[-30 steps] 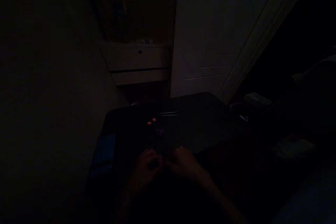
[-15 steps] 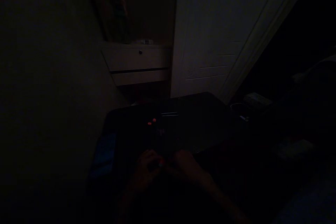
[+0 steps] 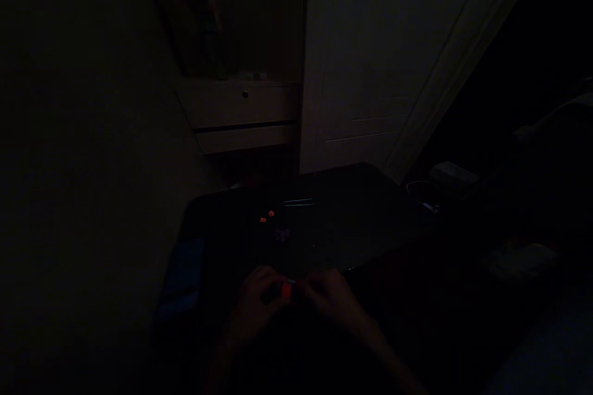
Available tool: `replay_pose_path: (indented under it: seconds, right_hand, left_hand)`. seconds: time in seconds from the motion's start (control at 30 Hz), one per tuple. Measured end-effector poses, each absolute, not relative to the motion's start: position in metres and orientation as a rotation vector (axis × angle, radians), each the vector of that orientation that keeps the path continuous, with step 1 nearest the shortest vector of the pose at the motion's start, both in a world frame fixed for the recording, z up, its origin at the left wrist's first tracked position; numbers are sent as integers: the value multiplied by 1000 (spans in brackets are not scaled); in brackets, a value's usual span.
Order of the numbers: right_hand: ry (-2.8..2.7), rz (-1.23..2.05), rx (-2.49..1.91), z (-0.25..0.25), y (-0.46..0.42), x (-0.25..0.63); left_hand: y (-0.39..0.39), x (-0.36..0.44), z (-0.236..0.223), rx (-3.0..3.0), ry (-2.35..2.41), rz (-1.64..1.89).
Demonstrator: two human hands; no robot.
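Note:
The scene is very dark. Over the near part of the black table [image 3: 361, 203], my left hand [image 3: 257, 296] is closed, pinching a small glowing orange-red block [image 3: 286, 291] with a pale bluish strip on its upper edge. My right hand [image 3: 331, 296] is also closed, its fingertips at the right side of that block; what they grip is hidden in shadow. Beyond the hands lie a few small purple pieces [image 3: 281, 234] and two small orange pieces [image 3: 267, 216]. Farther back rests a pair of thin pale rods [image 3: 299, 202].
A dark blue flat panel [image 3: 181, 274] lies at the table's left edge. Behind the table stand a drawer unit [image 3: 241, 105] and a pale door panel [image 3: 361, 62]. To the right, a whitish box [image 3: 454, 173] and a thin white cable [image 3: 420, 184] show dimly.
The block between my fingers has turned, so more of its orange-red face and a bluish strip show. My right hand has shifted slightly. The view has moved a little.

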State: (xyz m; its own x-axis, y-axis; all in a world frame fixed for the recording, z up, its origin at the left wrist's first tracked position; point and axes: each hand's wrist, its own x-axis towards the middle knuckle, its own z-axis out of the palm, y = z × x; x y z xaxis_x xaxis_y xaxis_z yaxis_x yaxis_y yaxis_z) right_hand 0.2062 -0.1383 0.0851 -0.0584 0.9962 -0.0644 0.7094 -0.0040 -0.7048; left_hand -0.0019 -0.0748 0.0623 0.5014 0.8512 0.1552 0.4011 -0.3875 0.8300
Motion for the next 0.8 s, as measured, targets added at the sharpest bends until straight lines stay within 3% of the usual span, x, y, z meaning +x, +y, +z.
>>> replay_pose_path:
  seconds: [0.8]
  right_hand:
    - [-2126,827,-1657,95,-130,209]
  left_hand:
    - [-76,-1,67,1957,999,733]
